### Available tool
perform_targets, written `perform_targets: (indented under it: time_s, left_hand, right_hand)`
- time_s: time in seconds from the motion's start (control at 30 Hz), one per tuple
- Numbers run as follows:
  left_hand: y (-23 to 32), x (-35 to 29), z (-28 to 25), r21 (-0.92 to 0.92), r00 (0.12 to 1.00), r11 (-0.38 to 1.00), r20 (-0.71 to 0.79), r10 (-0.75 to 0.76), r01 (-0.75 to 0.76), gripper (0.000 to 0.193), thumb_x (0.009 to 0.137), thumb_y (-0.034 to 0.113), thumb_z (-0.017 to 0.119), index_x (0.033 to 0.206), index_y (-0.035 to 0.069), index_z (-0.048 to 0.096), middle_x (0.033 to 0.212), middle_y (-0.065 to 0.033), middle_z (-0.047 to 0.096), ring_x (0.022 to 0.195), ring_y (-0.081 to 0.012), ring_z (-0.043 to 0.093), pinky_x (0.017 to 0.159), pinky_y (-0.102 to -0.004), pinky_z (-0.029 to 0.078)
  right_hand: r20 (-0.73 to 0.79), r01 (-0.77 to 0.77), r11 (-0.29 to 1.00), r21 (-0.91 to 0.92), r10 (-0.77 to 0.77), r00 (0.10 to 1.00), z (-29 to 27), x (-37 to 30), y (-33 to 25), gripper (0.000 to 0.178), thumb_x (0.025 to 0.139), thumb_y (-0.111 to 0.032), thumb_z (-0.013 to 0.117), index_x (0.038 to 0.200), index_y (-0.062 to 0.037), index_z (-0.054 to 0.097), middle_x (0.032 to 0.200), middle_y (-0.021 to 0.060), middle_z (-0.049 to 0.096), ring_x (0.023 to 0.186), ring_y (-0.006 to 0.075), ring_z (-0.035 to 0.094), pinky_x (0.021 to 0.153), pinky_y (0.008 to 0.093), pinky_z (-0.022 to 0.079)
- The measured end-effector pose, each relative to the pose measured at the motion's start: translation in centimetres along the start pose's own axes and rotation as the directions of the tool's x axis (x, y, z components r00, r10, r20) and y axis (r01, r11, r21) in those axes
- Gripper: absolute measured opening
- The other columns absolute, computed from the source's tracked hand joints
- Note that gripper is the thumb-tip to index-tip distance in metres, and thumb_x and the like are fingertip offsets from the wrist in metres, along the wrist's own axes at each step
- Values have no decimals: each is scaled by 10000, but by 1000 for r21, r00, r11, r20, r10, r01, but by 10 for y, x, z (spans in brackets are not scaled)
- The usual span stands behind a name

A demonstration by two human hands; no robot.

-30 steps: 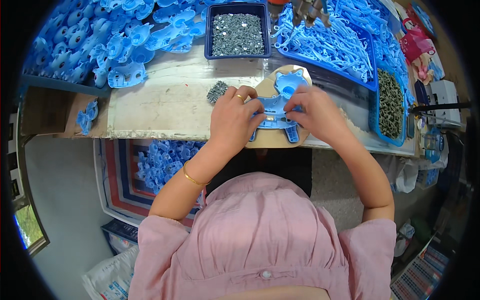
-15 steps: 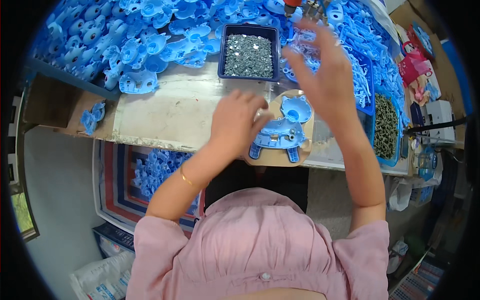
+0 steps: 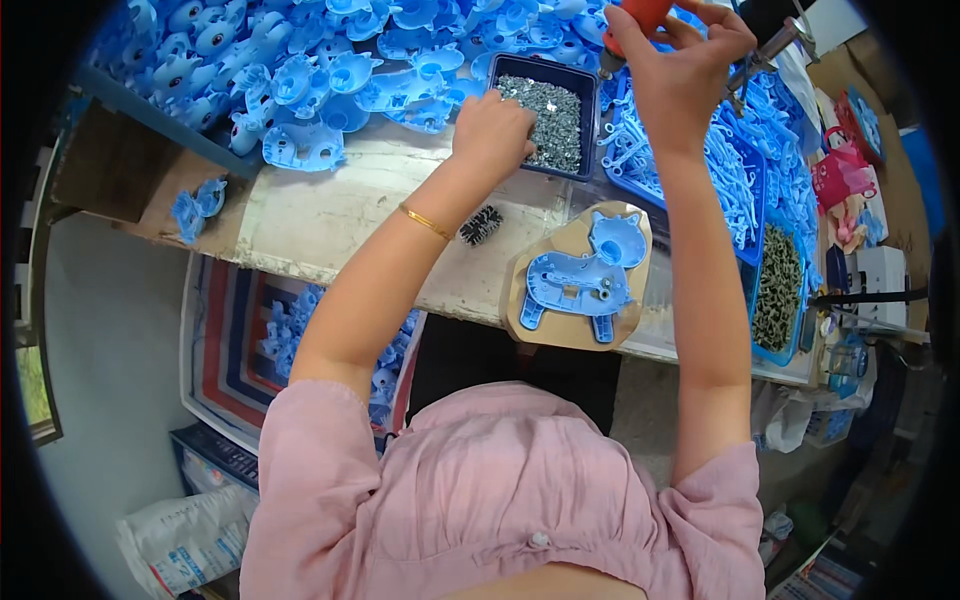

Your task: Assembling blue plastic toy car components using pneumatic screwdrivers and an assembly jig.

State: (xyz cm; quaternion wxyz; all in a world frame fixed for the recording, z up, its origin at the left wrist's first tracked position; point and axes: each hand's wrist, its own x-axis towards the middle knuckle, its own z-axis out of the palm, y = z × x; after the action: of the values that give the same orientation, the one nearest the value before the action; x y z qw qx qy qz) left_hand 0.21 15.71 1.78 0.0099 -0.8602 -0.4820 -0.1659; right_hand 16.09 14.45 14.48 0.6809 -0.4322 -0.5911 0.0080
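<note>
My left hand (image 3: pixel 492 138) reaches over the near left side of a dark blue bin (image 3: pixel 592 128) of small silver screws (image 3: pixel 556 118). Its fingers are curled together, and whatever they pinch is hidden. At the upper right, my right hand (image 3: pixel 682 75) has its thumb and fingers around a red electric screwdriver (image 3: pixel 645 14), whose top is cut off by the picture edge. Between my forearms, a light blue plastic animal-shaped shell (image 3: pixel 578 282) lies hollow side up on a tan fixture board (image 3: pixel 522 330). A dark lump bristling with small silver pieces (image 3: pixel 481 226) sits by my left wrist.
Piled blue animal shells (image 3: pixel 210 60) cover the table's far left. A blue basket of slim light blue parts (image 3: pixel 735 190) and a tub of dark screws (image 3: pixel 777 290) stand at right. Two loose blue pieces (image 3: pixel 198 208) lie near the left edge. A striped-lined container (image 3: pixel 225 340) sits below.
My left hand has moved from beside the shell to the screw bin, uncovering the dark lump. My right hand has risen and closed around the screwdriver. The view has shifted slightly.
</note>
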Motion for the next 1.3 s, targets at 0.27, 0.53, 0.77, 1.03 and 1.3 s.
perform_targets:
  time_s: [0.27,0.53,0.77,1.03,1.3]
  left_hand:
    - [-1,-11,4,46,966,996,-243,87,-78,158,863,263,703,881,109,676,847,-41,703,867,-259,624,728,-417,488]
    - [32,-51,-25,-200,932,927,-247,264,-316,177,872,246,699,909,89,625,809,-48,651,853,-246,640,694,-360,534]
    - [62,-92,-33,-487,929,803,-301,214,-343,183,867,222,720,959,96,624,800,-59,608,768,-253,617,649,-368,506]
    - [69,-101,-32,-587,935,737,-304,181,-334,163,875,90,705,994,62,596,842,-96,619,784,-297,600,666,-393,495]
    - [75,-106,-30,-583,944,751,-283,170,-311,149,905,150,679,998,64,600,837,-102,626,817,-301,621,671,-409,505]
  right_hand:
    - [484,101,971,-217,18,875,-50,4,-19,387,879,-166,755,1197,-5,604,1091,119,699,963,193,696,844,313,548]
    - [547,-384,905,182,231,805,-56,-31,-45,298,884,-133,728,1111,-4,587,952,106,714,855,200,707,751,317,563]
    - [570,-516,804,296,285,771,-59,-61,-63,328,870,-27,661,1178,-13,548,835,67,651,649,131,606,585,268,487]
    - [501,-502,762,409,273,821,-62,-67,-64,312,866,-23,636,1169,-16,560,822,54,629,620,126,590,553,264,475]
    - [552,-495,786,371,242,798,-61,-70,-62,340,859,-26,634,1187,-10,544,803,65,629,614,126,587,544,261,466]
